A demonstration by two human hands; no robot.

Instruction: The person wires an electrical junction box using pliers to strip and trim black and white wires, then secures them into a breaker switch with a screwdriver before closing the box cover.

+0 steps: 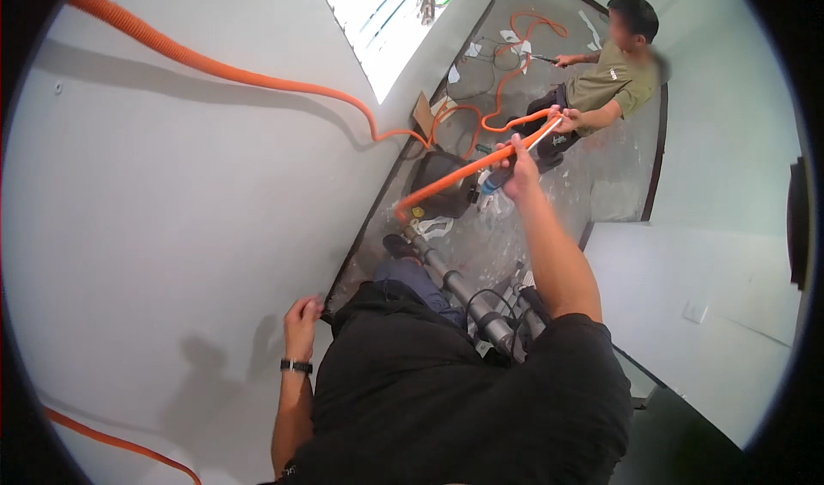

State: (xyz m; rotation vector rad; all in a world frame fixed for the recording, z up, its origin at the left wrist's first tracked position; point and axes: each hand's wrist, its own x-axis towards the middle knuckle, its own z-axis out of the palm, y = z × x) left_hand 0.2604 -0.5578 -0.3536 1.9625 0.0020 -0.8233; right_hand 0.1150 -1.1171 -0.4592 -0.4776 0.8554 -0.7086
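An orange corrugated conduit (459,176) runs across the middle. My right hand (518,172), arm stretched forward, is closed around it. Beside that stretch lies a thin white strip (546,133), reaching toward a co-worker's hand (566,121), which grips the conduit's far part. Low on the left, near the wall, my left hand (302,318) has its fingers curled together. What they hold, if anything, is too small to tell. A black watch (296,366) is on that wrist. In the co-worker's other hand (565,60) is a dark, long-handled tool (542,58).
More orange conduit (232,73) hangs along the left wall (172,193) and loops over the grey floor (614,172). A dark bag-like object (442,184), grey metal poles (463,287) and paper scraps lie on the floor. A co-worker (605,86) crouches ahead. A white panel (678,279) stands right.
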